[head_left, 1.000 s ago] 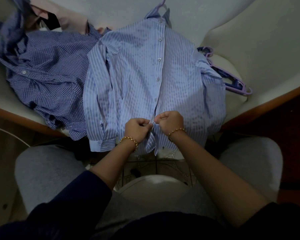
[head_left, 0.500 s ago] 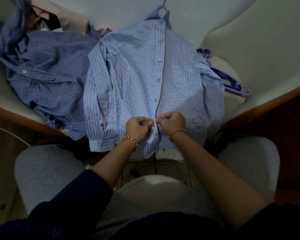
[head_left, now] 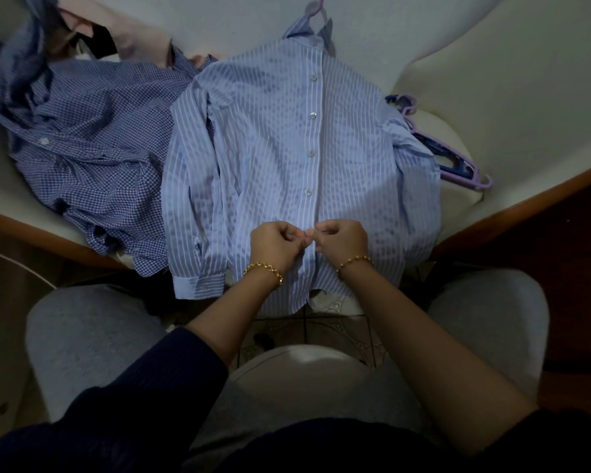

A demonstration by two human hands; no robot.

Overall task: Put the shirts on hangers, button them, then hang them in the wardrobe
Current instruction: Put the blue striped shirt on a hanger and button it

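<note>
A light blue striped shirt [head_left: 273, 158] lies flat on the white bed, front up, on a pink hanger whose hook [head_left: 316, 5] sticks out past the collar. Several buttons down its placket are fastened. My left hand [head_left: 277, 245] and my right hand [head_left: 342, 240] meet at the lower placket, each pinching the shirt's front edge with curled fingers. The button between my fingertips is hidden. A dark blue checked shirt [head_left: 82, 138] lies crumpled to the left, its edge under the striped sleeve.
Loose purple and blue hangers [head_left: 458, 162] lie on the bed [head_left: 492, 63] at the right of the striped shirt. Pink and dark clothes [head_left: 93, 32] are piled at the far left. The bed's wooden edge [head_left: 526, 196] runs along both sides; my knees sit below it.
Both hands have shifted slightly up the placket and drawn the two front edges together; the gap at the shirt's hem has narrowed.
</note>
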